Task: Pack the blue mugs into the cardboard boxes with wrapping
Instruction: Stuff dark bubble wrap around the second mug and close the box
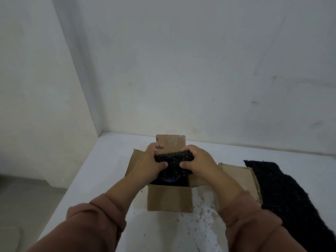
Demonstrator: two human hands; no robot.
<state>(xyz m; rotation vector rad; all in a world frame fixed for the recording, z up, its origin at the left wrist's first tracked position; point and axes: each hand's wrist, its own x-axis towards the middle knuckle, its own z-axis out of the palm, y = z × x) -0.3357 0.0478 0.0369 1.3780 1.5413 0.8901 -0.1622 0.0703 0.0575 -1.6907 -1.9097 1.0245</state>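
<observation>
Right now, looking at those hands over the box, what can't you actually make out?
Head view only:
- The mug: only a bluish rounded bit shows; the dark wrapping and both hands hide the rest.
- Inside the cardboard box: dark, covered by the bundle.
- The left hand and right hand: their fingers curl behind the wrapping.
- The dark sheet: cut off by the right edge.

We count one open cardboard box [170, 198] with four flaps spread outward, one dark mug [170, 178] partly visible inside it, two pieces of dark bubbly wrapping, one bundle [172, 161] over the box and one sheet [283, 195] lying flat, and two hands.
</observation>
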